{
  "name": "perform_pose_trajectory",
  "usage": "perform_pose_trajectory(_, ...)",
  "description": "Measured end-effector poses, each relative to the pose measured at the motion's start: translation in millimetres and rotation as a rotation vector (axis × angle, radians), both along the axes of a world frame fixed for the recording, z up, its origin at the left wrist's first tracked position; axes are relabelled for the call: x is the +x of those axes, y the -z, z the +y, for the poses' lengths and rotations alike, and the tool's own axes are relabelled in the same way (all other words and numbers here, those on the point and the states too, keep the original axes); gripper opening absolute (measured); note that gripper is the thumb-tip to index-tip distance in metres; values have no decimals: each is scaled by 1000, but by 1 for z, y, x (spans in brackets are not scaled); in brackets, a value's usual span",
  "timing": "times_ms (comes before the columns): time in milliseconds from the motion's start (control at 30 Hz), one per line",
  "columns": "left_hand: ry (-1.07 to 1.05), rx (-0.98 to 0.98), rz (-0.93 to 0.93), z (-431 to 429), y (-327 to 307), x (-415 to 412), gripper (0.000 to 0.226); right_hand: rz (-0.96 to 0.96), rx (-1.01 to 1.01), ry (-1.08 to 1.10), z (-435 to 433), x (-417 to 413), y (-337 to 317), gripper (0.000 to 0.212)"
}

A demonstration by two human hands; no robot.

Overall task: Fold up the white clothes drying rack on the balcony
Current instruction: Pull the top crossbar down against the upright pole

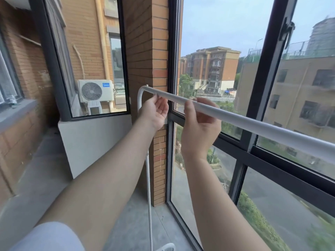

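Note:
The white drying rack's top bar runs from a rounded corner by the brick pillar down to the right edge of view. Its thin upright leg drops to the floor, where a white foot shows at the bottom. My left hand is just under the bar near the corner, palm up, fingers apart, fingertips at the bar. My right hand is curled around the bar from below, thumb and fingers wrapping it loosely.
A dark-framed window stands right behind the bar. A brick pillar fills the corner, with a grey low wall to its left. The grey balcony floor stretches left; an air-conditioner unit sits outside.

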State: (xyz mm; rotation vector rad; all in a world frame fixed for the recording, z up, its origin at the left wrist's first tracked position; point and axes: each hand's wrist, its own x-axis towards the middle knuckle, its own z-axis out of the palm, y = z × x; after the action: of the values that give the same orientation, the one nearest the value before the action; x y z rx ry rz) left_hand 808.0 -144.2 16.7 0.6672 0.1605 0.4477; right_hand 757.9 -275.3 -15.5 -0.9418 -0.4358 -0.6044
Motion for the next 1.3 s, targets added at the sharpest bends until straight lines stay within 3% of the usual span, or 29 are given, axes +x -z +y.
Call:
perform_pose_trajectory(100, 143, 133, -41, 12, -2, 22, 16, 72, -134, 1, 26, 34, -4, 30)
perform_pose_trajectory(167, 179, 194, -9, 26, -4, 36, 22, 87, -186, 3, 44, 57, -9, 26)
perform_pose_trajectory(267, 135, 32, 56, 60, -5, 71, 27, 46, -128, 108, 73, 83, -10, 17)
perform_pose_trajectory(333, 155, 40, 62, 83, -11, 93, 20, 45, -102, 164, 98, 101, -10, 18)
perform_pose_trajectory(433, 317, 245, 48, 111, -19, 112, 18, 97, -147, 167, 132, 132, -13, 19)
perform_pose_trajectory(533, 411, 640, 82, 145, -27, 124, 18, 117, -176, 67, 159, 164, -23, 21)
perform_pose_trajectory(633, 311, 856, 121, 172, -26, 132, 26, 161, -126, -34, 173, 182, -29, 33)
perform_pose_trajectory(800, -253, 751, 275, 208, 17, 149, 18, 268, 17, -255, 191, 197, -33, 45)
perform_pose_trajectory(867, -399, 800, 345, 213, 50, 153, 15, 275, 58, -262, 195, 198, -35, 34)
perform_pose_trajectory(933, -375, 939, 377, 212, 81, 156, 27, 234, 86, -245, 197, 198, -37, 20)
perform_pose_trajectory(1067, -276, 1101, 330, 207, 106, 164, 57, 128, 37, -171, 197, 200, -37, 12)
perform_pose_trajectory(1167, -214, 1125, 303, 199, 104, 166, 51, 99, -20, -134, 200, 201, -33, 7)
perform_pose_trajectory(1300, -190, 1119, 363, 191, 96, 172, 36, 88, -39, -111, 201, 206, -34, 18)
